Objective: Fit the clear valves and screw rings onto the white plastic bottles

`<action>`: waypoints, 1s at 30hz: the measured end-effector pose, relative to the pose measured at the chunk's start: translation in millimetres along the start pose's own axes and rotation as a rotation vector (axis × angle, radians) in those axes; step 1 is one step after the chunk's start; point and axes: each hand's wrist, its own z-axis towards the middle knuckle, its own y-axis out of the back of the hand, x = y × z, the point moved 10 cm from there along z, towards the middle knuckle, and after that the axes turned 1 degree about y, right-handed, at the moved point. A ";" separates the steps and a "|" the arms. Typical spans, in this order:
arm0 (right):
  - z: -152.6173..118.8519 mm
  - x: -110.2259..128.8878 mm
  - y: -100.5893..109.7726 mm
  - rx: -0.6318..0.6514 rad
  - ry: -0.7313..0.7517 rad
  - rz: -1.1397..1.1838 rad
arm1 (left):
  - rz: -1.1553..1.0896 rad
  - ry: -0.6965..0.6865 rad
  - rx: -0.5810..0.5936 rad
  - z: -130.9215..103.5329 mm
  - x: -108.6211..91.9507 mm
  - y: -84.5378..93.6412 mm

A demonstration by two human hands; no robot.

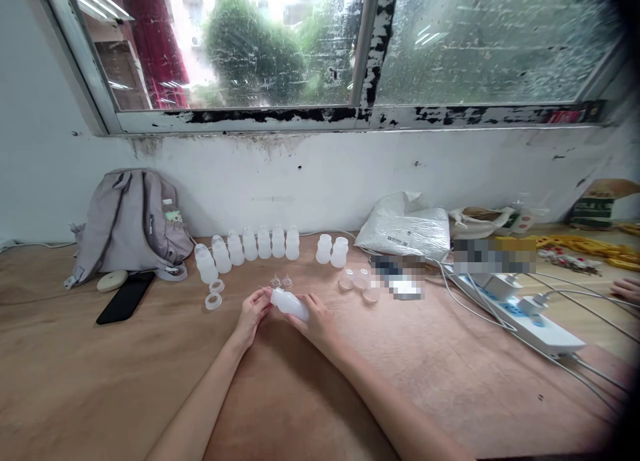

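A translucent white baby bottle [291,305] lies tilted on its side just above the table, its neck pointing left. My right hand [319,322] is closed around the bottle's body. The fingers of my left hand [254,313] are pinched together at the bottle's neck; whether a small part is also between them I cannot tell. Just beyond the bottle, two clear nipples [281,281] stand on the table. White collar rings [213,301] lie to the left, and several clear domed caps [361,279] sit to the right.
A row of capped bottles [250,244] and two uncapped bottles [331,251] stand along the back. At left are a backpack [133,221], a phone [126,298] and a round disc [112,281]. A silvery bag [407,227], power strip [530,321] and cables are at right, near another person's hand [626,290].
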 end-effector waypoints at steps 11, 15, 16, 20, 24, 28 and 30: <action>-21.3 -10.7 -44.6 0.279 -0.439 0.565 | -0.070 -0.026 0.044 -7.6 -4.7 -10.5; -14.8 11.2 -25.6 0.143 -0.202 0.378 | -0.117 0.042 0.013 -13.2 12.6 -17.5; -16.7 10.7 -30.3 0.183 -0.230 0.400 | -0.107 0.032 -0.013 -14.7 14.0 -16.7; -32.2 3.5 -57.3 0.373 -0.466 0.624 | -0.098 -0.053 -0.095 -19.4 10.6 -9.9; -45.4 5.9 -73.9 0.467 -0.624 0.852 | -0.088 -0.098 -0.114 -20.7 5.8 -5.9; -47.8 10.7 -80.1 0.517 -0.653 1.018 | -0.096 -0.104 -0.073 -21.3 -1.7 -10.9; -46.8 14.9 -83.3 0.551 -0.664 1.156 | -0.136 -0.070 0.008 -22.6 -4.1 -20.4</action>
